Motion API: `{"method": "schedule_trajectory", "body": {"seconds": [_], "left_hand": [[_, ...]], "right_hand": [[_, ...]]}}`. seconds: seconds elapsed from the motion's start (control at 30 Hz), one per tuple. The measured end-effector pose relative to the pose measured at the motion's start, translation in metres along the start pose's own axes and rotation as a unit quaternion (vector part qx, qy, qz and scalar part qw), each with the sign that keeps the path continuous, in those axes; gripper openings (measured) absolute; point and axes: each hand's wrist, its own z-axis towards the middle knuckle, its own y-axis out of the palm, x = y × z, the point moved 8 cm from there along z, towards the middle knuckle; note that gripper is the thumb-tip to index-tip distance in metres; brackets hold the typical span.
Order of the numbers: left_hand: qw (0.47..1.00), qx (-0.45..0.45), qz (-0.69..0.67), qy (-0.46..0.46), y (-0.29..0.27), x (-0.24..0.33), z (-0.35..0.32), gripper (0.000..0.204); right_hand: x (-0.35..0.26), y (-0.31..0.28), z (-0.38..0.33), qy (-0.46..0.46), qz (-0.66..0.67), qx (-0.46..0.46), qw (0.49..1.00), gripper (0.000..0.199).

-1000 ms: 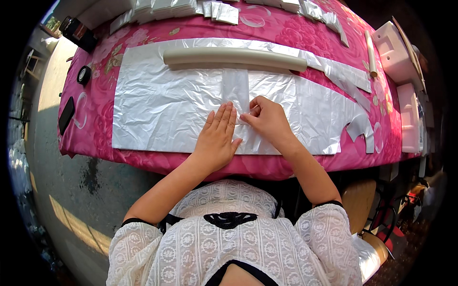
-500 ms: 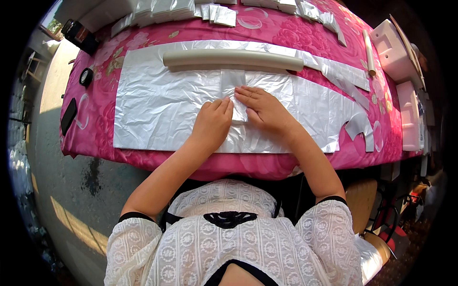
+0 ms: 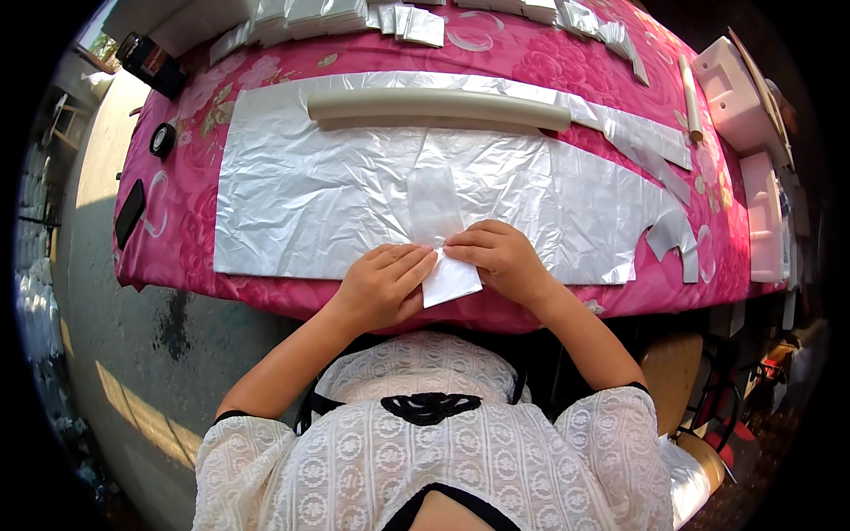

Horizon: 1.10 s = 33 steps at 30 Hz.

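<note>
A narrow folded plastic bag (image 3: 452, 283), whitish and thin, lies between my hands near the table's front edge. Its near end is folded into a small flat square; the far part stretches away as a translucent strip. My left hand (image 3: 381, 281) is closed on the left side of the folded part. From the right, my right hand (image 3: 505, 262) pinches the same fold, fingertips almost meeting the left ones. Beneath them spreads a large sheet of silvery white plastic bags (image 3: 301, 195), wrinkled and flat. Across its far part rests a long beige tube (image 3: 438, 108).
Pink floral cloth (image 3: 199, 199) covers the table. Stacks of folded bags (image 3: 310, 13) line the far edge. At left are a dark jar (image 3: 150, 66), a black tape roll (image 3: 162, 140) and a phone (image 3: 130, 209). Foam boxes (image 3: 739, 93) and a thin tube (image 3: 691, 97) stand right.
Both hands have come nearer to me, to the table's front edge. The bag's near end now shows as a folded square between them. The long tube stays on the sheet.
</note>
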Motion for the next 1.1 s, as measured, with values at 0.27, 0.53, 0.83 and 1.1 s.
{"method": "schedule_trajectory", "body": {"seconds": [0.27,0.53,0.83,1.1], "left_hand": [[0.929,0.001,-0.138,-0.343,0.014,-0.055,0.006,0.048],[0.860,0.001,-0.248,-0.447,0.014,-0.079,0.014,0.069],[0.991,0.030,-0.009,-0.134,0.011,-0.030,0.037,0.061],[0.975,-0.062,0.087,-0.197,0.047,-0.039,0.039,0.089]], "right_hand": [[0.062,0.012,0.016,0.400,0.170,-0.073,0.897,0.025],[0.080,0.021,0.019,0.499,0.192,-0.134,0.834,0.029],[0.085,0.025,0.021,0.478,0.180,-0.146,0.848,0.029],[0.083,0.024,0.022,0.462,0.160,-0.135,0.862,0.031]]}}
